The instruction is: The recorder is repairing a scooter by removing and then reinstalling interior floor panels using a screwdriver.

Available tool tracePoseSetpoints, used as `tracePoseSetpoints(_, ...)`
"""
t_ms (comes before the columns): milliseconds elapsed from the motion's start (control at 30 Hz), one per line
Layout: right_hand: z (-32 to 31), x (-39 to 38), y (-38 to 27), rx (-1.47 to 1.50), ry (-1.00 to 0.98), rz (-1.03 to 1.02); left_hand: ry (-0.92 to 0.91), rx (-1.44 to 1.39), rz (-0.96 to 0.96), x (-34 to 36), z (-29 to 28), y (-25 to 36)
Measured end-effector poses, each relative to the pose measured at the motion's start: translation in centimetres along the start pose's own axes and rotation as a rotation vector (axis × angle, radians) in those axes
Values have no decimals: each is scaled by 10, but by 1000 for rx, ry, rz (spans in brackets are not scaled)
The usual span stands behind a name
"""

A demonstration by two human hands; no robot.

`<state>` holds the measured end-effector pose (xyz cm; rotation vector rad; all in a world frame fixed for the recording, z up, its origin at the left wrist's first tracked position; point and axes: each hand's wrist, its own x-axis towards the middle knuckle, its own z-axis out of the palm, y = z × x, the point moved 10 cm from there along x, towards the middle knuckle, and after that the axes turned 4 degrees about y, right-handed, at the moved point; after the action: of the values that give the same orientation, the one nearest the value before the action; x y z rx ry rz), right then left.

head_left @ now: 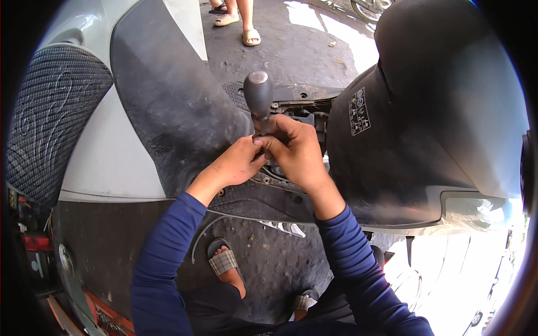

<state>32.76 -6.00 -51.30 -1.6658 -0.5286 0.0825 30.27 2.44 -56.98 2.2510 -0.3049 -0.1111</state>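
Observation:
A screwdriver [258,96] with a dark, bulbous handle stands nearly upright at the centre, its butt end up. My right hand [294,150] is closed around the neck just below the handle, thumb and fingers pressed together. Against that thumb, my left hand [238,161] is closed in a pinch at the lower end of the tool; what lies between its fingers is hidden. The shaft and tip do not show. Beneath both hands is the scooter's footboard [263,204], with an uncovered opening [305,117] where dark parts and cables show.
The scooter's dark inner front panel [168,95] rises at left, beside a textured black mat [56,106]. At right bulges the black under-seat body [420,123]. Another person's sandalled feet [251,37] stand beyond the scooter. Red-framed objects [106,311] sit at lower left.

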Motion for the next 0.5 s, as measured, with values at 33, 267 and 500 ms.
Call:
tracePoseSetpoints(33,3,0,1,-2,6,-2,85,-52,97,0,-5,4)
tracePoseSetpoints(267,-3,-8,-16,-117,111,-291,79,-95,51,9,2,0)
tracePoseSetpoints(500,-3,-3,-16,-168,102,-145,170,-146,76,9,-8,0)
